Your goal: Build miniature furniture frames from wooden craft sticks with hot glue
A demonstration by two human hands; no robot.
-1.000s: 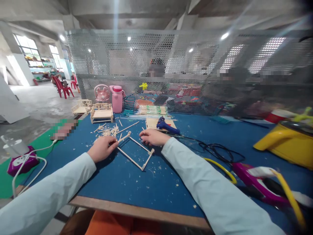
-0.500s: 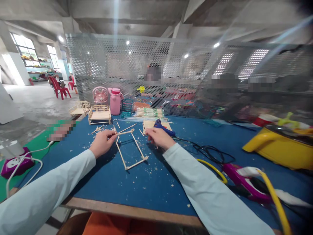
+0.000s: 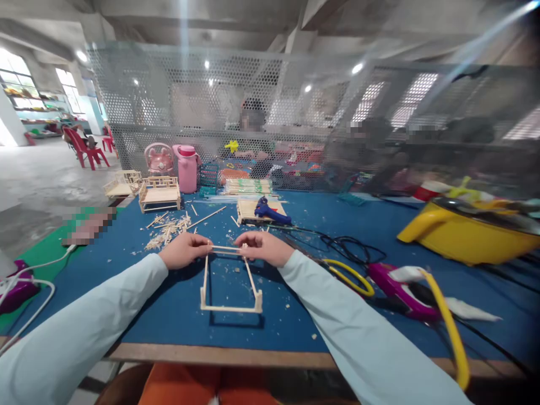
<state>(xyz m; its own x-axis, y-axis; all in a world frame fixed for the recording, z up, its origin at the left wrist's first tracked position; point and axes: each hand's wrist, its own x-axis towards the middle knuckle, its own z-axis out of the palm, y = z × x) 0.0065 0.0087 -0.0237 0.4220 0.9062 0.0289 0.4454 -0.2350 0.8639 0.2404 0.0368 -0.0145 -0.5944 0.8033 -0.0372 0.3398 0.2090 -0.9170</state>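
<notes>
Spanning the space behind the blue tabletop (image 3: 169, 323), a perforated metal screen (image 3: 189, 107) is the largest thing in view. On the tabletop's right side sits a yellow container (image 3: 455, 233), with a magenta power strip (image 3: 399, 289) nearer the person and a yellow cable (image 3: 447, 315) at its plug. A pink vacuum flask (image 3: 188, 171) stands toward the back left, near two miniature stick-built seats (image 3: 160, 197).

The rectangular stick frame (image 3: 230, 309) is between the hands, at the middle of the tabletop, its short upright pieces showing at the near corners. The left hand (image 3: 183, 251) has thumb and fingers pinched narrow on its far left corner; the right hand (image 3: 268, 249) grips the far right corner, fingertips closed around it.

Beyond the hands, a blue glue gun (image 3: 272, 212) lies on a flat stick-built panel (image 3: 247, 211), and packaged sticks (image 3: 248, 187) lie farther back. Smallest are the wood scraps (image 3: 169, 232), heaped beyond the left hand.
</notes>
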